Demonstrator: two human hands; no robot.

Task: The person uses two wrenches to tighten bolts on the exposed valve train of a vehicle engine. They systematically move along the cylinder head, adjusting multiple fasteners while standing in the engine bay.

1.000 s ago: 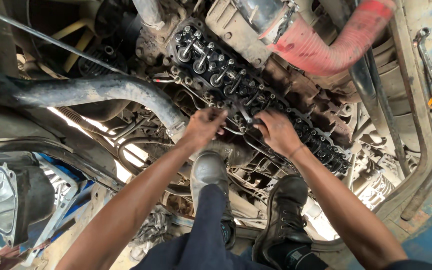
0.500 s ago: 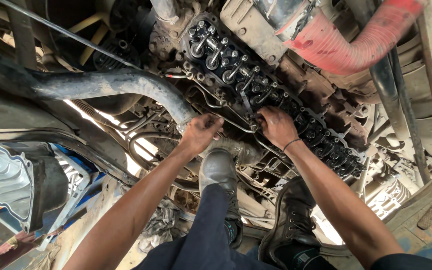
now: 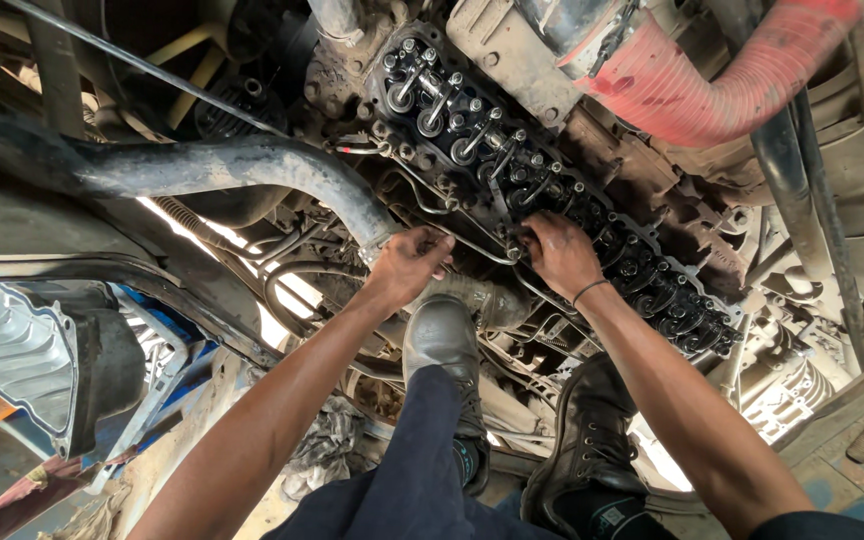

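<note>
Engine (image 3: pixel 552 190) sits with its valve cover already off, rocker arms (image 3: pixel 472 135) bare along the whole head, all caked in oil. Thin metal fuel pipes (image 3: pixel 457 235) curve along its near side, still attached as far as I can see. Left hand (image 3: pixel 407 265) is curled shut around one pipe's near end; right hand (image 3: pixel 559 252) presses on the head's edge, fingers bent, grip unclear. Any tool or fitting under the palms is hidden; the far end of the head is cut off by a red hose (image 3: pixel 712 85).

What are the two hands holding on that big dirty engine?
The left hand is closed around a thin metal pipe near its end. The right hand presses on the engine top by the pipe's other end; whether it grips anything cannot be told.
</note>
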